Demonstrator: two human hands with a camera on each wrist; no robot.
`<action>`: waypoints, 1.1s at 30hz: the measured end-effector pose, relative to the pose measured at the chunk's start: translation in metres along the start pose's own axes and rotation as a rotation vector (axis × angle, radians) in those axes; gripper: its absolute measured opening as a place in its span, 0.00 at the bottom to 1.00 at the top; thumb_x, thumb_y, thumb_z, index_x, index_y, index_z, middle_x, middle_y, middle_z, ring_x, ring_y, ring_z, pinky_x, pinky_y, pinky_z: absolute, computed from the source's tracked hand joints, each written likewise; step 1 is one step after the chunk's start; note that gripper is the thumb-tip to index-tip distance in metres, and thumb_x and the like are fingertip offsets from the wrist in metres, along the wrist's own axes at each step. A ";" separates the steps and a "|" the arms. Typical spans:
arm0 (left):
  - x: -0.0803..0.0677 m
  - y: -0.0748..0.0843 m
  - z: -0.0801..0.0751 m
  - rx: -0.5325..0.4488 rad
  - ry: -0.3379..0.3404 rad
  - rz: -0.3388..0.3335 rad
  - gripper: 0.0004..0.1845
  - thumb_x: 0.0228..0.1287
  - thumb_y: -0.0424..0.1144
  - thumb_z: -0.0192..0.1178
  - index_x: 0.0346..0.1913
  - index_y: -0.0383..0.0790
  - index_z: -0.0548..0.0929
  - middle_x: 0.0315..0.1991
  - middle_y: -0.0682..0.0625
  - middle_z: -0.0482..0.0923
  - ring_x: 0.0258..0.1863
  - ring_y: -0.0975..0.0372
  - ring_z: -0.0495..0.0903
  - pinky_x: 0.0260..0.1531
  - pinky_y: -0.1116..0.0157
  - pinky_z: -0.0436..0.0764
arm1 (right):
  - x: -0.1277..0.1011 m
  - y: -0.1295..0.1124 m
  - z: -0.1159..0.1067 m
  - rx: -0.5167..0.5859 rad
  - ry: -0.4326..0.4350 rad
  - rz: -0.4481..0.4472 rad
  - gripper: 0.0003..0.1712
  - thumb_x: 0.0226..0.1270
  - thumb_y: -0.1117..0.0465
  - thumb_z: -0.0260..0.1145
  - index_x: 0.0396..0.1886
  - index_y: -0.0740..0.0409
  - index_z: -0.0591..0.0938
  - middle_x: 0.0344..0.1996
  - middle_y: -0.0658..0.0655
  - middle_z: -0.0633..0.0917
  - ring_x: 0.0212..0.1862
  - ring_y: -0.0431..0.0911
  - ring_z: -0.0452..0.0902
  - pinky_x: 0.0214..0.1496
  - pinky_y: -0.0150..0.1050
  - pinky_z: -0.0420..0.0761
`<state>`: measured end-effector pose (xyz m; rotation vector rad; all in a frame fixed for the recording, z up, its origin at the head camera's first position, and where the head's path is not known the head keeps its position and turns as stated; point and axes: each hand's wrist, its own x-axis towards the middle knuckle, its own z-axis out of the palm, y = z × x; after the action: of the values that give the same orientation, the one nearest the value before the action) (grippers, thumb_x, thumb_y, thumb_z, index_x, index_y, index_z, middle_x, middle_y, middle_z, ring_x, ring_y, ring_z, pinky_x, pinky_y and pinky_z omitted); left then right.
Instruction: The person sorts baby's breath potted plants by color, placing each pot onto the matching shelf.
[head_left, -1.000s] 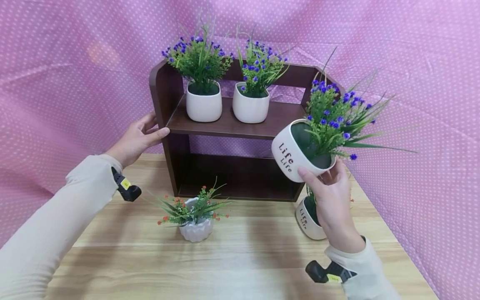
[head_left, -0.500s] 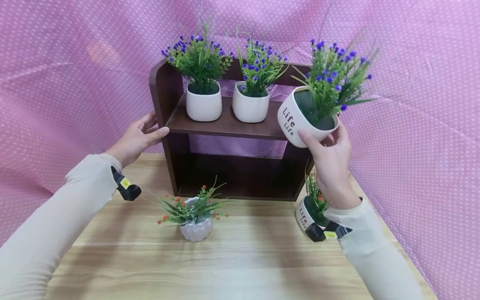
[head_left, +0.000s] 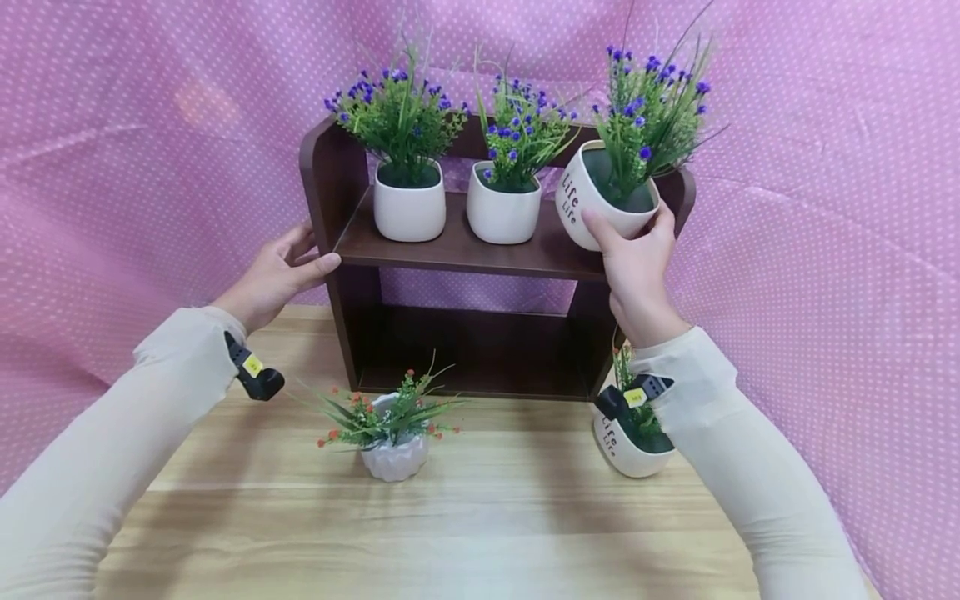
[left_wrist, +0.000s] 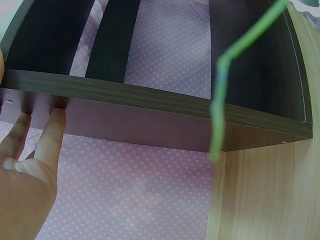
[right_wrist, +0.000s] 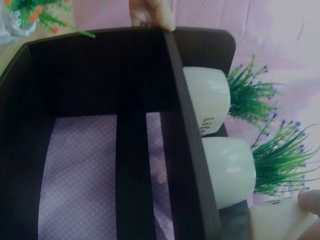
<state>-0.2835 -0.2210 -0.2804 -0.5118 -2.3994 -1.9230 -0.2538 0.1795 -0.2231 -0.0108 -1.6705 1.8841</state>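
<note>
My right hand [head_left: 643, 267] grips a white pot of purple flowers [head_left: 609, 196] marked "Life", thumb on its front. This potted plant tilts to the right at the right end of the brown shelf's upper board. In the right wrist view, part of the held pot [right_wrist: 277, 217] shows beside the thumb [right_wrist: 310, 201]. My left hand [head_left: 273, 275] rests against the shelf's [head_left: 480, 260] left side, thumb at the front edge. The left wrist view shows straight fingers [left_wrist: 50, 140] pressing the outer panel [left_wrist: 135, 117]. Two upright white pots of purple flowers, one left [head_left: 409, 208] and one middle [head_left: 504, 210], stand on the upper board.
On the wooden table [head_left: 480, 517], a small fluted white pot with orange-red flowers [head_left: 395, 458] stands before the shelf. Another "Life" pot [head_left: 637, 457] with red flowers sits at the right, partly behind my right forearm. A pink dotted cloth [head_left: 840, 250] hangs behind and beside the shelf.
My right hand has carried the tilted potted plant up and back onto the upper board's right end, and it leans less than before. The left hand has stayed at the shelf's side.
</note>
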 end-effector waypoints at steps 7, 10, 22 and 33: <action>0.000 0.002 0.001 0.002 0.004 0.007 0.37 0.68 0.39 0.59 0.75 0.52 0.55 0.75 0.46 0.54 0.70 0.51 0.60 0.55 0.73 0.76 | 0.017 0.006 0.012 -0.058 0.040 0.058 0.46 0.53 0.62 0.76 0.68 0.56 0.60 0.62 0.53 0.70 0.61 0.41 0.67 0.62 0.24 0.68; 0.000 0.003 0.000 -0.003 0.007 0.004 0.37 0.67 0.38 0.59 0.75 0.52 0.55 0.75 0.46 0.54 0.70 0.51 0.60 0.54 0.73 0.77 | 0.023 0.008 0.016 -0.080 0.050 0.090 0.47 0.53 0.60 0.76 0.69 0.55 0.60 0.63 0.53 0.69 0.62 0.40 0.66 0.62 0.24 0.67; 0.000 0.001 0.001 0.023 0.010 -0.009 0.37 0.68 0.39 0.59 0.75 0.53 0.54 0.75 0.47 0.53 0.70 0.51 0.60 0.57 0.70 0.76 | 0.037 0.021 0.025 -0.376 0.075 0.111 0.48 0.53 0.49 0.75 0.69 0.52 0.59 0.63 0.53 0.68 0.63 0.40 0.63 0.64 0.23 0.62; -0.002 0.002 0.001 0.046 0.012 -0.015 0.37 0.68 0.40 0.59 0.76 0.53 0.53 0.75 0.47 0.53 0.70 0.51 0.60 0.58 0.68 0.75 | 0.041 0.029 0.024 -0.491 0.039 0.127 0.47 0.53 0.48 0.74 0.68 0.53 0.60 0.62 0.56 0.68 0.63 0.44 0.64 0.66 0.27 0.63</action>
<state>-0.2807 -0.2203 -0.2788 -0.4805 -2.4400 -1.8664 -0.3092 0.1753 -0.2288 -0.3565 -2.1037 1.5006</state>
